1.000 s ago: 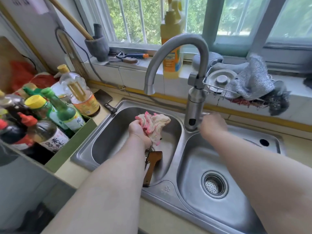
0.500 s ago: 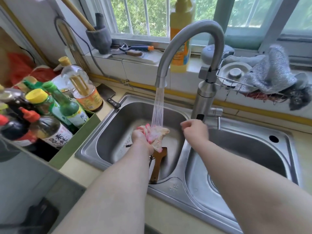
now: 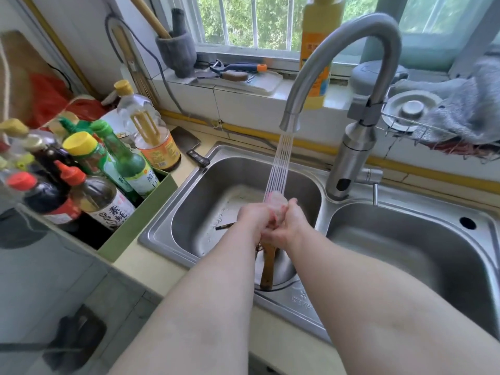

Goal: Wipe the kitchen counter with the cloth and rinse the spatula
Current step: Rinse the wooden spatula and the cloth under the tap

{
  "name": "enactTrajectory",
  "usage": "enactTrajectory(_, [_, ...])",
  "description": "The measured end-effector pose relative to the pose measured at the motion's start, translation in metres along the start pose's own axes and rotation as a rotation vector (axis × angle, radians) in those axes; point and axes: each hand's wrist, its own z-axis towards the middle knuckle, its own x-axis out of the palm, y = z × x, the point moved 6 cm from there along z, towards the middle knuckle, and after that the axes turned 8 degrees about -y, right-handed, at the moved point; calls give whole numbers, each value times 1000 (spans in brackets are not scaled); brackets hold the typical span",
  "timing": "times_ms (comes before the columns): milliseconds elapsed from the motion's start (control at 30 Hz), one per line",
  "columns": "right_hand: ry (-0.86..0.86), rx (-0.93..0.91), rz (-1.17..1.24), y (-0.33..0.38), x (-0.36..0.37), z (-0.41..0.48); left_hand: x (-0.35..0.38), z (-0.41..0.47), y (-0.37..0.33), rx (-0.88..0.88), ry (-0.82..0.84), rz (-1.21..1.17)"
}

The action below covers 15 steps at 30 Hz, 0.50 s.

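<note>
A pale yellow counter [image 3: 151, 263] ran along a tiled wall under a barred window [image 3: 243, 20], green leaves bright behind the glass. Set in the counter was one steel sink [image 3: 323, 201] with two basins, left and right, and one curved tap [image 3: 351, 158] stood at the divider, its water [image 3: 281, 163] falling into the left basin. At frame centre, under that stream, the one cloth [image 3: 276, 201], pink and pale, was bunched between two hands: the left hand [image 3: 251, 216] and the right hand [image 3: 290, 226] were both curled round it and pressed together, blurred by motion. Just below them the one spatula [image 3: 267, 269] lay in the left basin, its wooden handle leaning on the near wall and its blade hidden under the hands. At the left of the frame a green box [image 3: 135, 228] held at least five bottles [image 3: 130, 163], the far ones too blurred to count, and one large oil bottle [image 3: 151, 131] stood behind it beside one cleaver [image 3: 189, 144]. The sill [image 3: 243, 98] carried one grey mortar [image 3: 178, 52], one yellow detergent bottle [image 3: 316, 50] and, at the right edge, one wire rack [image 3: 392, 123] with a grey rag [image 3: 465, 109].
</note>
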Motion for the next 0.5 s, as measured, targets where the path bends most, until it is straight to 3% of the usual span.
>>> enactTrajectory(100, [-108,-65,-29,3,-10,-1,-2,-7,-2,58,103,340])
enactTrajectory(167, [-184,-111,-53,2,-18,6,-9,-10,-2,57,148,390])
enactTrajectory(333, [-242,-164,-67,-4,-21,26,-54,10,1,-2,-296,-98])
enactTrajectory(500, [-218,-185,-119,5,-17,18,-60,17,2,-26,-334,-187])
